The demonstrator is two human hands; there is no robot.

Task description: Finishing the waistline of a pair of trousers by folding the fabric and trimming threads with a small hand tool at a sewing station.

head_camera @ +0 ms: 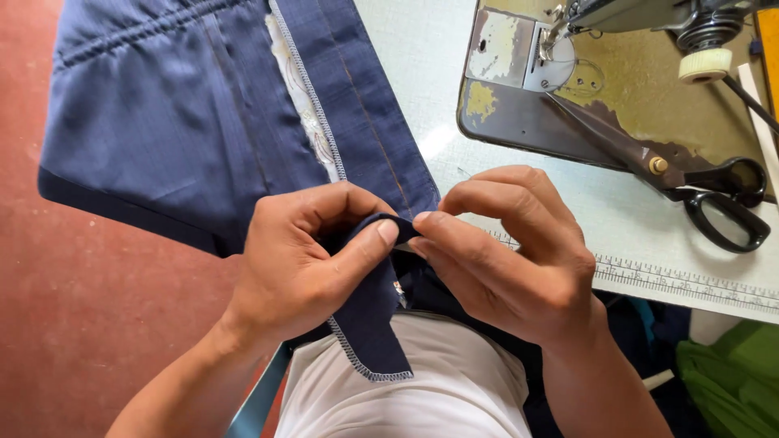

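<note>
Your left hand (300, 264) pinches the folded corner of the navy cloth (203, 122), thumb pressed on it above your lap, the rest spread over the desk (422, 81). Your right hand (511, 259) closes its fingers (430, 231) on the same corner; this looks like folding an edge, calling for a firm crease. Scissors (698, 195) lie beside the sewing machine (617, 73)

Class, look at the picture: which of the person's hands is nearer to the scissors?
The right hand. It pinches the navy cloth just left of and below the scissors; the left hand lies beyond it, further from them.
</note>
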